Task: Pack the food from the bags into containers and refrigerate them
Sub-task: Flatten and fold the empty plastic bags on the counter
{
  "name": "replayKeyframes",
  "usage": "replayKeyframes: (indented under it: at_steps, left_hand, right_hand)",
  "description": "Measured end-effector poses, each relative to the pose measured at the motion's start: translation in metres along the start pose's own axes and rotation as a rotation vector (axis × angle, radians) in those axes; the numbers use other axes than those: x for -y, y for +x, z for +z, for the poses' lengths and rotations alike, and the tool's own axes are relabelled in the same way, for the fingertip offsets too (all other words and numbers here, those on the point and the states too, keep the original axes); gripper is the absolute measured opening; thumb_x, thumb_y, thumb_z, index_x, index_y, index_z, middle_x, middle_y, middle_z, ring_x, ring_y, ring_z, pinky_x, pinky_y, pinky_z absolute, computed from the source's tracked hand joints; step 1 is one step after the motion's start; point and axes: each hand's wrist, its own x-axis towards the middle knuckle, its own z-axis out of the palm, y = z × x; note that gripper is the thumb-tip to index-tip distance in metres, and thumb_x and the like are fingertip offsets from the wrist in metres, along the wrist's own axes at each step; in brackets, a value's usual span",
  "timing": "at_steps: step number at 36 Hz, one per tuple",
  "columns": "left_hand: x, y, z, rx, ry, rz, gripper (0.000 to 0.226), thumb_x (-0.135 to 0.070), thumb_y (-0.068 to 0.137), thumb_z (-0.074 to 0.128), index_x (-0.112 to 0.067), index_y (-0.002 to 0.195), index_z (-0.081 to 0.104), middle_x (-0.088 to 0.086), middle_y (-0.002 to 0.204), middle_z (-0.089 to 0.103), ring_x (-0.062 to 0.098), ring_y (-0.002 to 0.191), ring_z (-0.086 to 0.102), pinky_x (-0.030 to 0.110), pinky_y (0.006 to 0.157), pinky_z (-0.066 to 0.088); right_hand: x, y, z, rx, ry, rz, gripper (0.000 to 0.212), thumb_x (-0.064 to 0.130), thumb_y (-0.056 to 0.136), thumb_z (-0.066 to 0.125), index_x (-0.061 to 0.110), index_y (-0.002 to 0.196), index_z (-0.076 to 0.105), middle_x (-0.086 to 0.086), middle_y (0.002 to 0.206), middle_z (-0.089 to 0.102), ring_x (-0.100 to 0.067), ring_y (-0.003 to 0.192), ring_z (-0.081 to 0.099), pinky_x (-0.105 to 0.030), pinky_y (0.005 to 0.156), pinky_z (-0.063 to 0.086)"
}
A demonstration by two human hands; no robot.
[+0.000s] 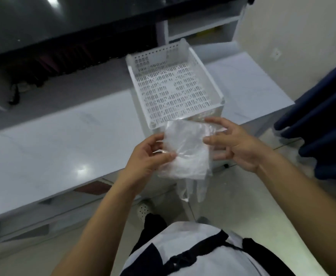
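We hold a thin, clear plastic bag (185, 154) in the air between us and the near edge of the white counter (53, 148), just in front of the basket's near corner. Our left hand (149, 158) pinches the bag's left side between thumb and curled fingers, while our right hand (232, 144) sits at its right side with fingers loosely spread, the fingertips touching the film; the two hands are apart, with the bag stretched between them. The bag looks crumpled and cloudy, and its loose lower end hangs down below our hands; we cannot tell what, if anything, is inside. Right behind it stands a white perforated basket (175, 90) on the counter, its slotted floor showing. To the left of the basket the counter runs wide and glossy. Beyond the counter a dark glass surface (63, 22) spans the top of the view, with a white shelf unit (201, 22) to its right. A dark blue curtain (326, 120) hangs close at our right, and pale floor (262, 206) lies below our arms.
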Motion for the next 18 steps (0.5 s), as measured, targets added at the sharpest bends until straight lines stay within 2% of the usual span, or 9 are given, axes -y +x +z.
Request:
replayKeyframes:
  at_steps: [3,5,7,9,10,12,14,16,18]
  left_hand:
    - [0.004,0.002,0.041,0.013,0.073,0.047,0.056,0.007,0.083,0.074,-0.024,0.128,0.062,0.018,0.105,0.068,0.034,0.090,0.069,0.050,0.086,0.059]
    - [0.008,0.001,0.067,0.030,0.123,0.097,0.058,0.007,0.086,0.071,-0.031,0.125,0.054,0.017,0.108,0.066,0.039,0.089,0.068,0.056,0.084,0.058]
    - [0.013,-0.001,0.092,0.071,0.239,0.176,0.045,-0.003,0.088,0.072,-0.034,0.116,0.055,0.015,0.118,0.063,0.047,0.095,0.065,0.061,0.083,0.056]
    - [0.018,-0.004,0.116,0.161,0.405,0.241,0.033,-0.015,0.087,0.075,-0.031,0.112,0.061,0.008,0.122,0.063,0.041,0.097,0.065,0.060,0.084,0.056]
    - [0.020,-0.004,0.128,0.205,0.457,0.252,0.036,-0.017,0.086,0.078,-0.028,0.115,0.062,0.005,0.124,0.063,0.034,0.100,0.065,0.056,0.085,0.057]
    - [0.024,-0.004,0.150,0.270,0.476,0.227,0.052,-0.014,0.080,0.085,-0.029,0.123,0.060,0.001,0.128,0.061,0.019,0.105,0.066,0.039,0.085,0.059]
    - [0.027,-0.004,0.170,0.334,0.463,0.224,0.061,-0.006,0.078,0.085,-0.029,0.128,0.059,-0.007,0.124,0.063,0.001,0.097,0.067,0.020,0.077,0.056]
    - [0.028,-0.003,0.187,0.400,0.434,0.236,0.066,0.004,0.079,0.081,-0.027,0.132,0.057,-0.017,0.115,0.067,-0.002,0.087,0.068,0.016,0.073,0.055]
    - [0.028,-0.002,0.201,0.450,0.423,0.220,0.072,0.004,0.082,0.079,-0.032,0.138,0.054,-0.012,0.121,0.067,0.007,0.087,0.069,0.023,0.077,0.058]
  right_hand:
    - [-0.017,-0.029,-0.027,-0.029,-0.001,0.008,0.070,0.005,0.066,0.082,0.021,0.130,0.059,-0.013,0.111,0.074,-0.029,0.096,0.074,-0.038,0.064,0.060]
    - [-0.026,-0.046,-0.043,-0.104,0.035,-0.040,0.064,-0.004,0.069,0.080,0.019,0.126,0.062,-0.017,0.109,0.074,-0.027,0.089,0.074,-0.039,0.062,0.061]
    - [-0.034,-0.062,-0.059,-0.211,0.043,-0.100,0.062,-0.011,0.073,0.076,0.019,0.126,0.062,-0.018,0.111,0.072,-0.026,0.088,0.074,-0.043,0.065,0.061]
    - [-0.041,-0.078,-0.076,-0.278,0.056,-0.156,0.059,-0.010,0.076,0.076,0.020,0.125,0.062,-0.015,0.112,0.072,-0.028,0.093,0.074,-0.048,0.072,0.062]
    - [-0.045,-0.087,-0.084,-0.288,0.068,-0.180,0.057,-0.009,0.077,0.076,0.019,0.125,0.062,-0.015,0.112,0.072,-0.030,0.095,0.074,-0.049,0.073,0.062]
    - [-0.050,-0.103,-0.099,-0.283,0.119,-0.209,0.052,-0.006,0.080,0.074,0.015,0.126,0.062,-0.015,0.114,0.072,-0.034,0.100,0.072,-0.050,0.076,0.061]
    - [-0.053,-0.119,-0.115,-0.243,0.226,-0.215,0.049,-0.002,0.082,0.072,0.013,0.128,0.062,-0.016,0.119,0.070,-0.035,0.106,0.070,-0.051,0.082,0.060]
    - [-0.056,-0.134,-0.130,-0.179,0.349,-0.212,0.046,0.004,0.081,0.071,0.012,0.127,0.065,-0.016,0.121,0.070,-0.034,0.106,0.069,-0.047,0.080,0.061]
    - [-0.060,-0.147,-0.142,-0.187,0.399,-0.212,0.041,0.010,0.080,0.071,0.010,0.121,0.068,-0.016,0.117,0.071,-0.032,0.103,0.071,-0.042,0.075,0.061]
